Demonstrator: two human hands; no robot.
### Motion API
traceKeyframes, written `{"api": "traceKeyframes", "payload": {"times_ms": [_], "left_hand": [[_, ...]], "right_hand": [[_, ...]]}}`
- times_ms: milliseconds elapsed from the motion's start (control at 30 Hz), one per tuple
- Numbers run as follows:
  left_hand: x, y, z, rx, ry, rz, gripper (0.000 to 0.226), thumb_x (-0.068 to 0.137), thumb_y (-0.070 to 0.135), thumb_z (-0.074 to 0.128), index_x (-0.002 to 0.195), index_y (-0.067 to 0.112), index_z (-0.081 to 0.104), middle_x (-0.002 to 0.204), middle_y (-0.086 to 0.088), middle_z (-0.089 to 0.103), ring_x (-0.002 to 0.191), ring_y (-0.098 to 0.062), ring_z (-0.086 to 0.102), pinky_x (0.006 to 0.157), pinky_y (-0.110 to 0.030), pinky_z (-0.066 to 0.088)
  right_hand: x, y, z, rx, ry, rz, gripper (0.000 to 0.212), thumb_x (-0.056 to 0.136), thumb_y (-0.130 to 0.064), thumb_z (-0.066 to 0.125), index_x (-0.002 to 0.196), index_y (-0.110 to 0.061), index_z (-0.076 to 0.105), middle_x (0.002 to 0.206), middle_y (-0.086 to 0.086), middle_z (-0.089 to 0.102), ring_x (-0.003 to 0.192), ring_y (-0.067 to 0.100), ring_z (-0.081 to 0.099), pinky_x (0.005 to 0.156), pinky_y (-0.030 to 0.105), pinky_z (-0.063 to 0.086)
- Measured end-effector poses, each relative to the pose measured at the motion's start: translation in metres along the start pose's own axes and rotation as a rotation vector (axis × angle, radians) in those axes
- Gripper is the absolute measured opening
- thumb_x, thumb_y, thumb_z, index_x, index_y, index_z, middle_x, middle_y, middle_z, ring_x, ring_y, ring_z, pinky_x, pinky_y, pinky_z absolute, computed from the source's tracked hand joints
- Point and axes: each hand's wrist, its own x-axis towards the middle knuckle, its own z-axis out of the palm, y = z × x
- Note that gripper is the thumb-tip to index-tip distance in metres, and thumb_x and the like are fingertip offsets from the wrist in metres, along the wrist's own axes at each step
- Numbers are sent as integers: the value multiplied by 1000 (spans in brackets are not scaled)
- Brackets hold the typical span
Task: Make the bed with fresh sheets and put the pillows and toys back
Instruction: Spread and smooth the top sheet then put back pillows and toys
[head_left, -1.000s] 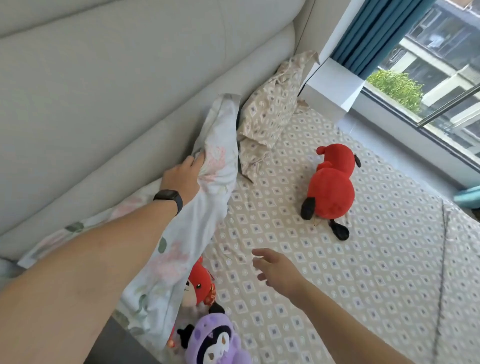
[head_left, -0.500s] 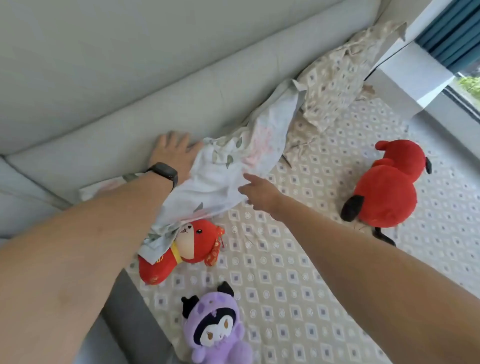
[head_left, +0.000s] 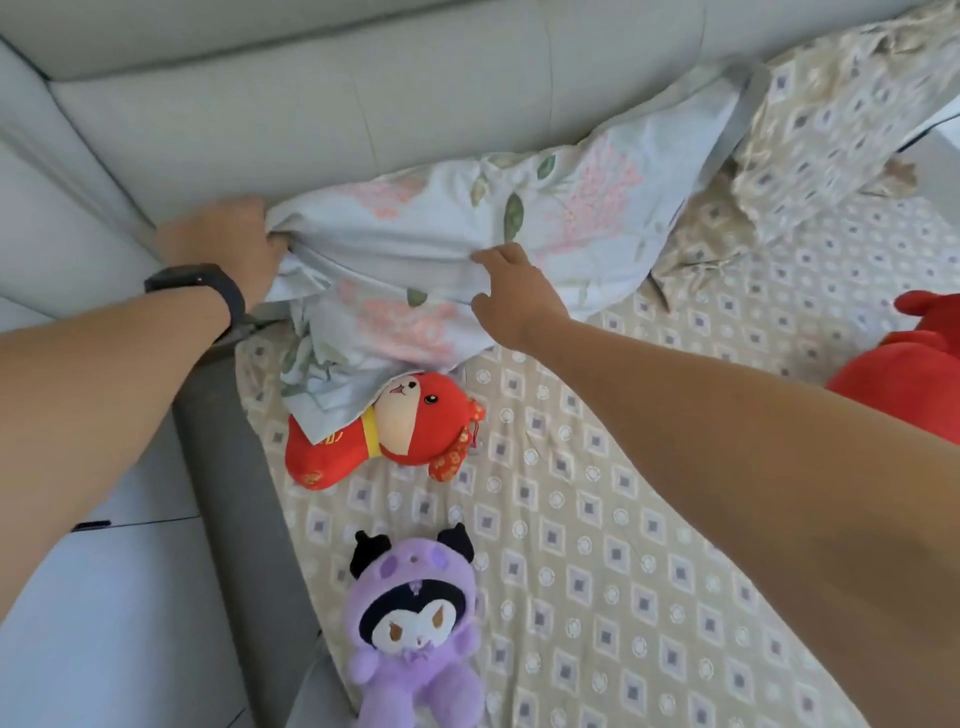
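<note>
At the bottom centre a purple plush toy with black horns (head_left: 413, 631) lies on the beige diamond-patterned fitted sheet (head_left: 623, 571) covering the bed. Above it, a red plush doll with a yellow collar (head_left: 395, 434) bears small gold characters too blurred to read; its top is tucked under the pale blue floral pillow (head_left: 467, 234). The left hand (head_left: 223, 244), a black wristband (head_left: 200, 286) behind it, has its fingers clamped on the pillow's left end; the right hand (head_left: 511, 296) pinches its lower edge. At the right edge sits a large red plush (head_left: 904, 379). Upper right, a beige patterned pillow (head_left: 831, 130) leans on the grey padded headboard (head_left: 311, 104).

Both hands — left hand (head_left: 223, 244), right hand (head_left: 511, 293) — grip the floral pillow (head_left: 467, 234) against the headboard (head_left: 311, 104).
</note>
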Motion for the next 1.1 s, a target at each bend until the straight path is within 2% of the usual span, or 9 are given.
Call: {"api": "traceKeyframes", "payload": {"times_ms": [167, 300, 400, 500, 600, 700, 800, 900, 1100], "left_hand": [[-40, 33, 38, 55, 29, -36, 33, 90, 22, 61, 117, 8, 50, 120, -24, 52, 101, -48, 55, 83, -56, 46], [-80, 67, 70, -10, 336, 105, 61, 81, 17, 58, 138, 7, 37, 137, -22, 41, 113, -44, 48, 93, -52, 39], [-93, 75, 102, 57, 444, 668, 62, 80, 9, 47, 141, 14, 43, 142, -16, 37, 132, -46, 40, 112, -60, 29], [-92, 78, 116, 305, 94, 1166, 61, 85, 7, 37, 144, 20, 48, 150, -10, 48, 144, -36, 35, 122, -53, 13], [-72, 74, 100, 665, -263, 924, 62, 91, 14, 34, 151, 28, 39, 158, 0, 36, 151, -23, 24, 124, -45, 9], [-60, 101, 79, 752, -365, 827, 45, 96, 26, 35, 137, 29, 54, 149, -1, 47, 144, -26, 36, 114, -41, 30], [-64, 167, 93, 113, -412, 604, 27, 94, 33, 51, 116, 19, 59, 119, -5, 64, 112, -31, 61, 80, -31, 42], [-55, 224, 111, -577, -474, 304, 49, 80, 39, 75, 120, 17, 57, 120, -3, 65, 111, -26, 62, 88, -36, 51], [-47, 287, 118, -695, -129, 292, 97, 56, 56, 86, 130, 24, 33, 131, 2, 39, 118, -19, 49, 89, -41, 50]], "right_hand": [[-32, 15, 68, 216, -285, 396, 51, 98, -42, 53, 134, -6, 56, 122, 10, 61, 95, 28, 63, 74, 32, 50], [-58, 8, 138, 935, -638, 844, 86, 80, -65, 73, 141, -13, 42, 126, 15, 60, 93, 31, 64, 72, 39, 50], [-56, 4, 171, 1176, -594, 850, 65, 75, -49, 83, 119, -13, 53, 90, 7, 66, 63, 16, 54, 50, 23, 45], [-48, 11, 160, 986, -420, 629, 43, 82, -34, 78, 112, -9, 61, 92, 8, 69, 68, 20, 65, 45, 23, 47], [-40, 47, 107, 497, -480, 323, 47, 77, -32, 79, 116, -8, 67, 93, 17, 75, 74, 32, 74, 59, 38, 61], [-24, 89, 30, 306, -513, 228, 52, 79, -21, 77, 125, -11, 57, 77, 17, 73, 44, 24, 61, 38, 29, 47], [-3, 113, -40, 186, -409, 193, 65, 76, -9, 78, 134, -20, 50, 80, 10, 66, 46, 21, 54, 38, 25, 43], [17, 125, -88, 1, -291, 128, 84, 72, 0, 75, 144, -34, 46, 88, 0, 62, 65, 18, 58, 39, 22, 49], [21, 183, -84, -213, -90, 73, 84, 79, 2, 53, 152, -36, 33, 139, 7, 48, 122, 39, 45, 97, 44, 42]]}}
